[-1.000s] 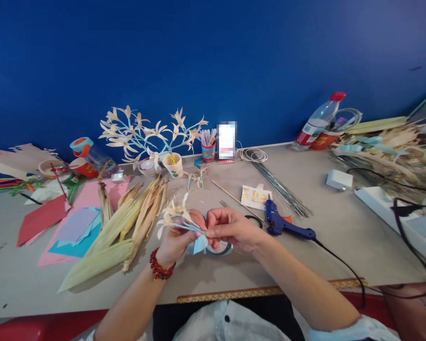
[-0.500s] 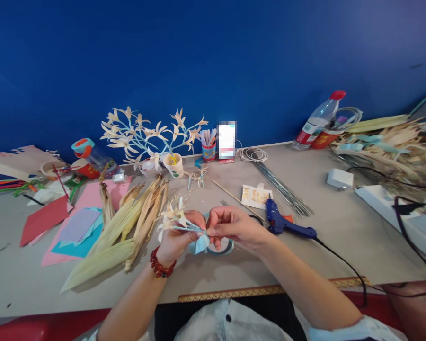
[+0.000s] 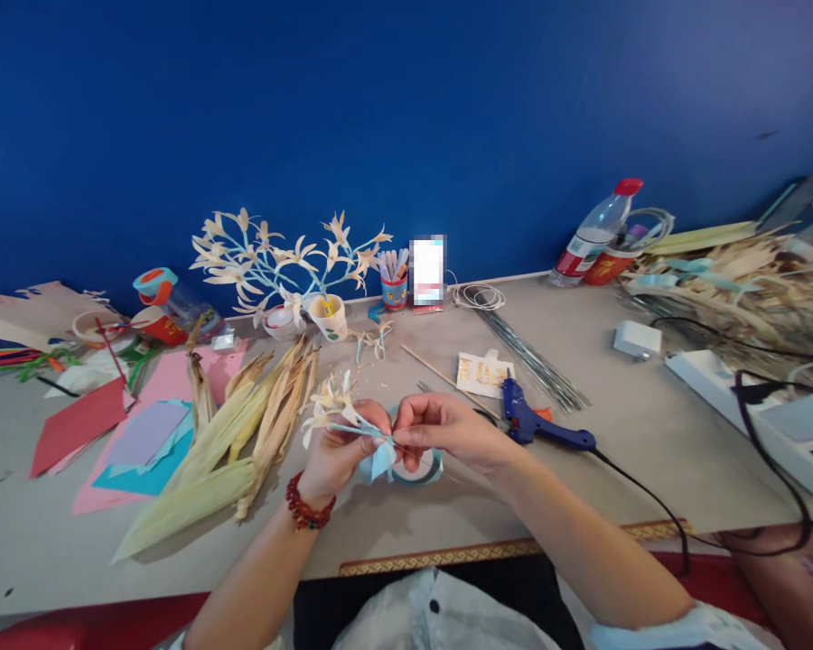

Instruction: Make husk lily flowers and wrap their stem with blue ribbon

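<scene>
Cream-coloured handmade flowers [image 3: 331, 399] on pale blue wrapped stems are gripped in my left hand [image 3: 337, 459], with the blossoms pointing up and left. My right hand [image 3: 440, 426] pinches thumb against fingers at the lower ends of the stems, close by my left fingertips. Thin wire seems to come out there, though the fingers partly cover it. A light blue strip of tape [image 3: 382, 460] hangs below the left thumb. Under the hands, a tape roll [image 3: 434, 468] lies on the table, partly hidden.
Left of the hands lie corn husks [image 3: 210, 465] and coloured paper [image 3: 81, 422]. Behind stands a paper cup [image 3: 330, 323] with finished flower branches. To the right are a blue glue gun [image 3: 538, 422], wires [image 3: 532, 357] and a power strip [image 3: 752, 411].
My hands stay nearly in place, still closed on the stems; the right fingers have shifted only slightly. The whole view has turned a little, moving the table items slightly left.
</scene>
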Motion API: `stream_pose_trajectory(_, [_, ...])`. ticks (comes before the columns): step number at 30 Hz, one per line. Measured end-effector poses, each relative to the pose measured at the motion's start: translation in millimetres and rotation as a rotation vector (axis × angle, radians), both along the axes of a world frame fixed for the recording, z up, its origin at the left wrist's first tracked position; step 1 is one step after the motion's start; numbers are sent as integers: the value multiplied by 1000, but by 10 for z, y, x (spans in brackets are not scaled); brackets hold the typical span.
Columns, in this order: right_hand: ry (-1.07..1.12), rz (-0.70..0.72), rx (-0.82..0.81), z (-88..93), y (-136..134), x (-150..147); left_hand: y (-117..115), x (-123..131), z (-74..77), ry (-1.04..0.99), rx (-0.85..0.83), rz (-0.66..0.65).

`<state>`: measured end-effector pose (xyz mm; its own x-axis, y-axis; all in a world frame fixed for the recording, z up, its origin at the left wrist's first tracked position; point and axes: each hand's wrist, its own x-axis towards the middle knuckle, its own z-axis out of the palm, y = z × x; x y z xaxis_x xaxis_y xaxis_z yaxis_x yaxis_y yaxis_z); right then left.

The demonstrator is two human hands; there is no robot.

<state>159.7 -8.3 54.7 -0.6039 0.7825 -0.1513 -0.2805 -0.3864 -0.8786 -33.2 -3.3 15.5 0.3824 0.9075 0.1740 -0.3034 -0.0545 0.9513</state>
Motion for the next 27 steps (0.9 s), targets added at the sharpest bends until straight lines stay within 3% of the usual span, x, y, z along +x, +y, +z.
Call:
stream_pose_trajectory(3, [-105,-74,124,7,-72,21,-9,3,10,-14,-58,15])
stream_pose_trajectory(9, [-647,-351,840,31,-268,-18,-19,27,-12,-37,-88,110])
stream_pose_trajectory(14, [-759,-500,1223,10,-295,-77,1,32,-85,-4,-6,128])
stream_pose_trajectory(18, [-747,-482,1272,-4,-283,-74,7,16,-86,-15,23,124])
stream_pose_trajectory(24, [-808,-440,1201,-17,-335,-96,-24,-7,-32,46,-51,113])
stream_pose_trajectory(27, [-835,-431,1150,-21,-394,54,-22,-9,-30,21,-24,72])
